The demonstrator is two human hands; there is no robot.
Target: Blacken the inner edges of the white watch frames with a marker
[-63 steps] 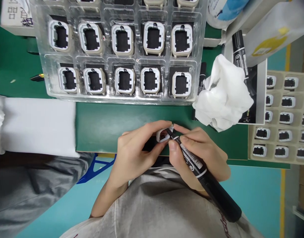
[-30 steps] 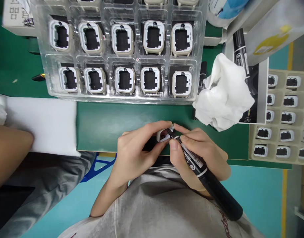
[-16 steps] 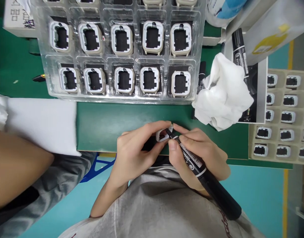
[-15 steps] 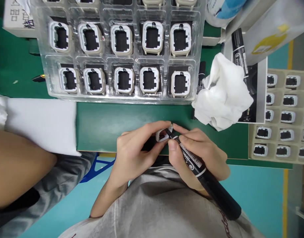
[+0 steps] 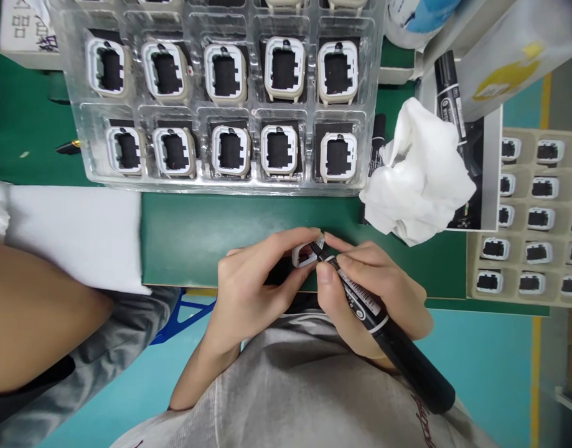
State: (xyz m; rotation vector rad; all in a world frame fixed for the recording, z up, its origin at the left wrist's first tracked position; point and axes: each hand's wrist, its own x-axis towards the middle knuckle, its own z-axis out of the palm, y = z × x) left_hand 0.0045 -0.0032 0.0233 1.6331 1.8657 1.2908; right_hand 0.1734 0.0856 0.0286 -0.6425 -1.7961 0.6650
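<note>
A green counter point(image 5: 196, 230) is spread across the scene, its near edge bordered by the grey shirt point(image 5: 309, 379) of the person at work. Its far half is largely taken up by a clear plastic tray point(image 5: 220, 186), in which two full rows of pale, squarish frames point(image 5: 216, 152) are set, one to a compartment. More such frames are held in a beige tray point(image 5: 516, 267) at the far right. At the left, a bare limb point(image 5: 43, 317) of another person is shown beside a white sheet point(image 5: 80, 236) laid on the counter. Right of the clear tray, a translucent bottle point(image 5: 507, 65) marked in yellow is placed near a crumpled white tissue point(image 5: 419, 174). Between the clear tray and the shirt, the left hand point(image 5: 255, 280) and right hand point(image 5: 379, 280) are held close together. A large black marker point(image 5: 407, 358) is held by the right, its barrel clasped in a snug grip of thumb and fingers. By the left, a small pale ring-like part point(image 5: 299, 256) is pinched at a tilt above the counter's near edge, the grip closed to its width. The marker's tip point(image 5: 316, 247) is set at the part's opening; whether the inner wall is touched cannot be told, the spot being small and partly covered.
</note>
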